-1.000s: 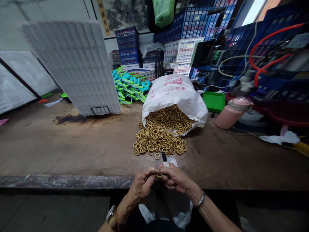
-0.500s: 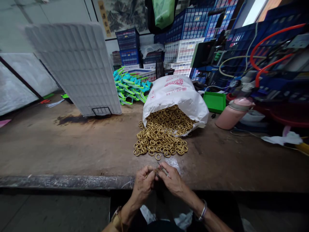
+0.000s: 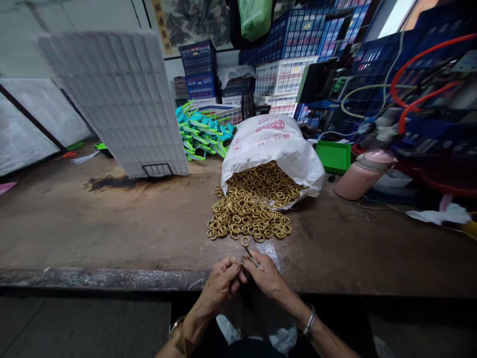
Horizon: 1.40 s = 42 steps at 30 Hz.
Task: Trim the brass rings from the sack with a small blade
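Note:
My left hand (image 3: 222, 281) is closed in a pinch just beyond the table's front edge; what its fingertips hold is hidden. Close against it, my right hand (image 3: 266, 276) grips a thin tool with a dark, pointed tip (image 3: 249, 252) and a paler shaft, its exact kind unclear. Both sets of fingertips meet or nearly meet. Just ahead of them lies a single gold-coloured ring (image 3: 245, 241). Behind it spreads a pile of the same rings (image 3: 248, 219), spilling from the mouth of a white woven sack (image 3: 268, 136) lying on its side.
A grey ribbed panel (image 3: 119, 104) stands upright on the wooden table (image 3: 149, 223) at left. Green and turquoise plastic pieces (image 3: 203, 132) are heaped behind the sack. To the right are a pink bottle (image 3: 363, 176), a green tray (image 3: 333, 156) and red hoses (image 3: 406, 74). Stacked crates (image 3: 286, 79) fill the back.
My hands have shifted only slightly, and the tool's dark tip shows more clearly. A gold-coloured edge seen at my left fingers earlier is now out of sight. The view has moved a little.

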Motion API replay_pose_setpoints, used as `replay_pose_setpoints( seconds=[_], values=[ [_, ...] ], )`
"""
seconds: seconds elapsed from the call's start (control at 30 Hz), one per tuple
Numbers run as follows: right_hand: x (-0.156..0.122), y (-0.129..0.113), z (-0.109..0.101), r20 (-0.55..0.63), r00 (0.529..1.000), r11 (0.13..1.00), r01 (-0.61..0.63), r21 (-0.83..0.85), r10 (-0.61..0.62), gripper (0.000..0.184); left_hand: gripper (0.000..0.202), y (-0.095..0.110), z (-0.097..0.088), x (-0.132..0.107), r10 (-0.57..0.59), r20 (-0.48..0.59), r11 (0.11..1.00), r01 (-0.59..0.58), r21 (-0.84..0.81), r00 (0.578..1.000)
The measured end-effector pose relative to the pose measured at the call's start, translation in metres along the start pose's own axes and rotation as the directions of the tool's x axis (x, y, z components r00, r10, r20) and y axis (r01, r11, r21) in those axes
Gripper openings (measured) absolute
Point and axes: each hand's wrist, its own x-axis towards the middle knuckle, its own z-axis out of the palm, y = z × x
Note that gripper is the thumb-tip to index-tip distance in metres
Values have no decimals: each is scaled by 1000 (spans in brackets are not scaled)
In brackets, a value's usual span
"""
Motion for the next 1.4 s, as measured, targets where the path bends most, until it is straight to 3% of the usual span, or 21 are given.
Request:
replay_pose_setpoints(
  seconds=[0.17, 0.3, 0.37, 0.47, 0.8, 0.97, 1.07, 1.2, 1.4],
  values=[
    [3, 9, -1, 5, 1000, 994, -25, 110, 24, 30, 29, -4, -1, -1, -30, -6, 989, 29, -147, 1000],
    [-4, 13, -2, -6, 997, 985, 77, -154, -79, 22, 33, -6, 1, 0, -47, -89, 987, 32, -160, 995],
    [-8, 11, -2, 47, 986, 933, 164, -320, -157, 12, 34, -6, 2, 1, -32, -114, 989, 15, -150, 993],
    [-12, 7, -3, 91, 977, 861, 211, -462, -191, 18, 32, -7, 2, 2, -13, -133, 993, -2, -114, 991],
    [-10, 18, 3, 62, 983, 745, 172, -645, -173, 23, 34, 0, 8, -1, 49, -197, 998, -37, 60, 979],
    [-1, 21, -5, 41, 993, 706, 105, -701, -108, 21, 30, 9, 13, -16, 101, -123, 993, -93, 76, 987],
    [8, 23, -10, -18, 994, 699, 62, -713, -106, 21, 27, 14, 13, -21, 102, -77, 995, -103, -12, 992],
    [21, 18, -10, -154, 976, 709, -2, -706, -151, 16, 26, 11, 9, -17, 10, -73, 973, -27, -230, 997],
    [37, 7, -3, -133, 983, 654, -20, -756, -124, 16, 23, 5, 4, -14, -14, -97, 942, -20, -335, 995]
  ],
)
